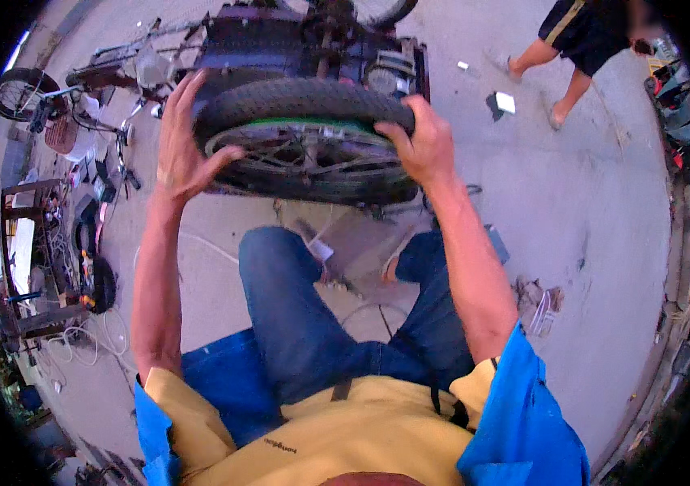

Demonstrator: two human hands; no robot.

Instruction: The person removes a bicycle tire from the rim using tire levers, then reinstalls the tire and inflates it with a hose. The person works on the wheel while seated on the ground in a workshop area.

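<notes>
A spoked wheel (310,158) with a black knobbly tyre (304,99) is tilted in front of me, between my two hands. A green band (296,124) shows along the inner edge of the tyre. My left hand (183,150) grips its left side, fingers stretched along the outside of the tyre and thumb over the rim. On the opposite side, my right hand (426,142) is closed around the tyre, its thumb resting near the rim. The undersides of the fingers are partly hidden behind the tyre.
Behind the wheel is a dark, cluttered vehicle (240,40). A bicycle (61,113) and a metal frame (33,251) with cables lie at the left. Another person (576,49) stands at the upper right, near a small white box (504,102) on the floor.
</notes>
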